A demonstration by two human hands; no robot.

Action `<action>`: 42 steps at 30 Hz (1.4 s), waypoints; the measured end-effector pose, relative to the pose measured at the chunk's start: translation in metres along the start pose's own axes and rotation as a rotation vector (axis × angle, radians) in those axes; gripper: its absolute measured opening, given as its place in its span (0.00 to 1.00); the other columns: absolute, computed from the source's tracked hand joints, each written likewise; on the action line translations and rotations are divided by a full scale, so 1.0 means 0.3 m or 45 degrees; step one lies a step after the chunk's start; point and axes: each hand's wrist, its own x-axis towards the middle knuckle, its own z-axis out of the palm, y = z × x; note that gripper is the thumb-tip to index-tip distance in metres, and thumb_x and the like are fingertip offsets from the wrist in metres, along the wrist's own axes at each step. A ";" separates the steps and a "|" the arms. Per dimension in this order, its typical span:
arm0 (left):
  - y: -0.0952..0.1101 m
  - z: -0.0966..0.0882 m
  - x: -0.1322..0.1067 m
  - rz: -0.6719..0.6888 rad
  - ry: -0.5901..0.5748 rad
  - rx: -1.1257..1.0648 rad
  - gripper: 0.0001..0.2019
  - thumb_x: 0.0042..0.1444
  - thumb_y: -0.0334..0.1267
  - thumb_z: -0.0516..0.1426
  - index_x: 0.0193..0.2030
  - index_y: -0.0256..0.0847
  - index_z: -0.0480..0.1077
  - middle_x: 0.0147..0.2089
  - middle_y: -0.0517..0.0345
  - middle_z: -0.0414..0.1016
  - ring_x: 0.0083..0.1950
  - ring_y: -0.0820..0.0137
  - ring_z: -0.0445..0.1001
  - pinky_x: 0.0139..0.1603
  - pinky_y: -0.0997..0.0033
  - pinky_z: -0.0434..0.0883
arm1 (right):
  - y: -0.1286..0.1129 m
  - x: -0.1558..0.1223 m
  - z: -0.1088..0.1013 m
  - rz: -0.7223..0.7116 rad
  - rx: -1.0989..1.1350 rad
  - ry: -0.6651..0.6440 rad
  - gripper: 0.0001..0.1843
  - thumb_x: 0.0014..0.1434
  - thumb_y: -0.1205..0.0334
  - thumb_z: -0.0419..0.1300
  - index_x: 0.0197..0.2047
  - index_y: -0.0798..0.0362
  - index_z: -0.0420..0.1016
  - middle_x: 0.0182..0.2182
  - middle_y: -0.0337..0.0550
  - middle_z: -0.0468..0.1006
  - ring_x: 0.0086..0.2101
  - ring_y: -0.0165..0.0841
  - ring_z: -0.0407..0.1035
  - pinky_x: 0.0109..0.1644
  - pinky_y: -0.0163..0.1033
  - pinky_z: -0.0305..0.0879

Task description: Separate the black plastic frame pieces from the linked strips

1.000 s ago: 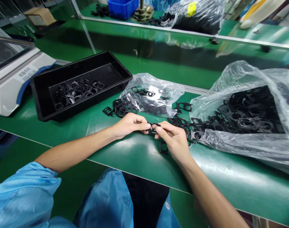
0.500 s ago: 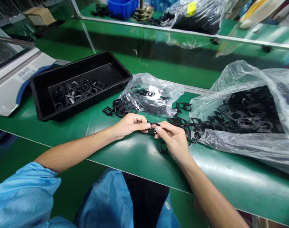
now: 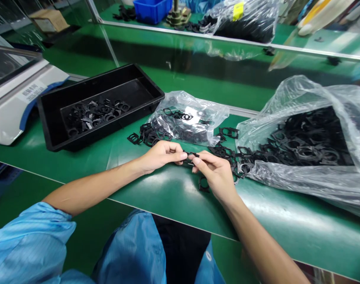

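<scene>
My left hand [image 3: 165,157] and my right hand [image 3: 214,169] meet over the green table, each pinching an end of a small black plastic part [image 3: 190,161]. Fingers cover much of that part, so its full shape is hidden. Beyond the right fingers lies a loose pile of black plastic frames [image 3: 225,152] with round openings. One such frame [image 3: 204,184] rests on the table just below the right fingers. Past the left hand, more thin black rings and frames [image 3: 153,134] spill beside a small clear plastic bag [image 3: 194,128], which has similar parts and a white label inside.
A black tray [image 3: 101,132] holding several black parts stands left of the bag. A white and blue weighing scale [image 3: 23,94] is at far left. On the right a large clear bag [image 3: 289,173] lies open with black frames. A metal-edged divider [image 3: 197,37] runs behind.
</scene>
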 end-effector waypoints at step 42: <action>-0.002 0.011 -0.029 0.791 0.229 0.520 0.10 0.58 0.44 0.66 0.35 0.39 0.81 0.34 0.53 0.82 0.36 0.69 0.77 0.42 0.69 0.74 | 0.012 -0.011 0.000 -0.140 -0.187 0.085 0.13 0.60 0.47 0.68 0.37 0.48 0.86 0.35 0.45 0.81 0.36 0.36 0.73 0.39 0.42 0.73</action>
